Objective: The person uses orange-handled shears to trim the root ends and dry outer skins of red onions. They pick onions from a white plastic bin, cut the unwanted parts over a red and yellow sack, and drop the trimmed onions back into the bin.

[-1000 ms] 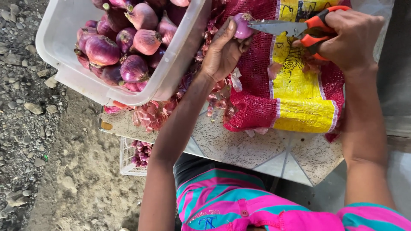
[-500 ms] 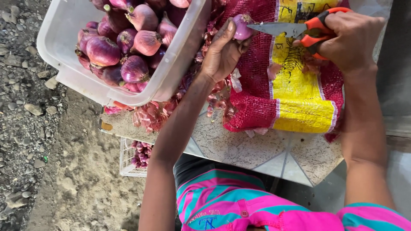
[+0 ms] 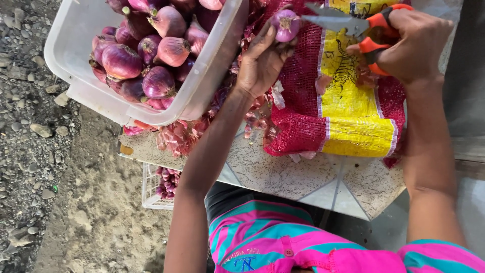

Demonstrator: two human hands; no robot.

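My left hand (image 3: 260, 63) pinches a small red onion (image 3: 286, 25) between thumb and fingertips, held above a red mesh sack (image 3: 308, 108) with a yellow label. My right hand (image 3: 411, 43) grips orange-handled scissors (image 3: 353, 25); their open blades point left, with the tips close to the onion. Both hands hover over a speckled tile slab (image 3: 298, 179). A clear plastic tub (image 3: 202, 81) full of red onions (image 3: 151, 55) sits just left of my left hand.
Loose pink onion skins (image 3: 177, 136) lie under the tub's edge on the slab. A white crate (image 3: 151, 189) with more onions stands below on the ground. Gravel and dirt (image 3: 35, 151) fill the left side. My lap in pink striped fabric (image 3: 303, 242) is at the bottom.
The onion has turned slightly in my left fingers and the scissor blades have edged closer to it. Little else has moved.
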